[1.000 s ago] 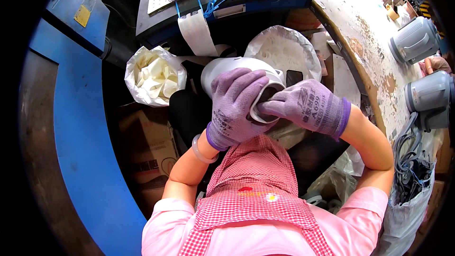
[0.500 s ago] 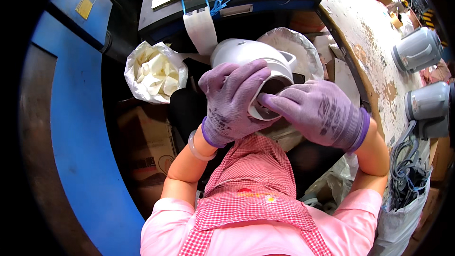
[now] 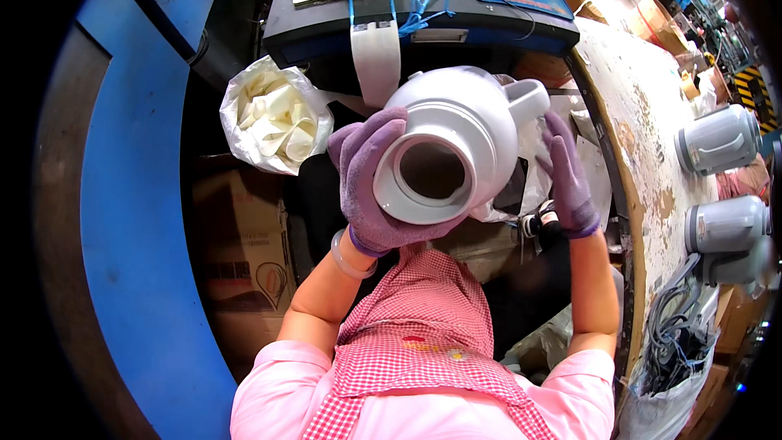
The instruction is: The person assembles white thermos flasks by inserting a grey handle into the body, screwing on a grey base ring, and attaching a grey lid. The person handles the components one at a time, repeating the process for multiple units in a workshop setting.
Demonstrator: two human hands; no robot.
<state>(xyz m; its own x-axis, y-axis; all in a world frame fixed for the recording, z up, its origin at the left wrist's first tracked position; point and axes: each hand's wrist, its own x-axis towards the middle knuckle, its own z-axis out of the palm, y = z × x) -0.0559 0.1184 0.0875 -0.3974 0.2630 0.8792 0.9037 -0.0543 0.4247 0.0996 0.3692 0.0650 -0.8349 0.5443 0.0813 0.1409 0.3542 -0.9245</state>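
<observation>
A pale grey plastic jug (image 3: 464, 110) with a side handle is tilted so that its round opening faces me. My left hand (image 3: 366, 187), in a purple glove, is closed around the rim on the opening's left and under it. Beside the handle, on the jug's right, is my right hand (image 3: 566, 175), gloved the same way. Its fingers are stretched out and hold nothing. Inside the opening, the far wall looks dark brown and its detail is hard to make out.
At left stands a white bag (image 3: 277, 122) of pale scraps, near a blue cabinet (image 3: 130, 220). A dark desk (image 3: 326, 37) lies ahead, with a strip roll (image 3: 376, 61) hanging down. On the worn bench (image 3: 635, 98) at right are grey jugs (image 3: 717, 140); a bag of cables (image 3: 676, 367) sits below.
My right hand has left the opening and moved right, its fingers now stretched out. The jug has turned its opening toward me, still in my left hand. The whole view has shifted slightly.
</observation>
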